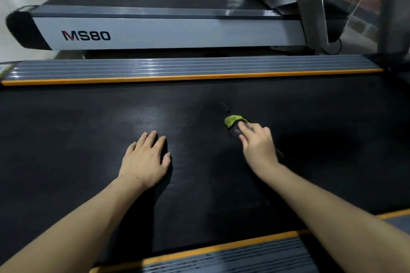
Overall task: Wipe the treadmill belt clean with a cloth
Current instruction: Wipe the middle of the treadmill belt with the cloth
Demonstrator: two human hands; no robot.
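The black treadmill belt (88, 139) fills the middle of the head view. My left hand (145, 158) lies flat on it with fingers spread and holds nothing. To its right, my right hand (258, 143) presses a small green and grey cloth (234, 122) onto the belt; the fingers lie over the cloth's near part and the green end sticks out beyond the fingertips. A small dark mark (225, 107) sits on the belt just beyond the cloth.
Grey ribbed side rails with orange edging border the belt on the far side (177, 68) and the near side (233, 257). A second treadmill marked MS80 (155, 29) stands beyond, with its upright post (312, 2) at the right. Another post (395, 6) rises at the far right.
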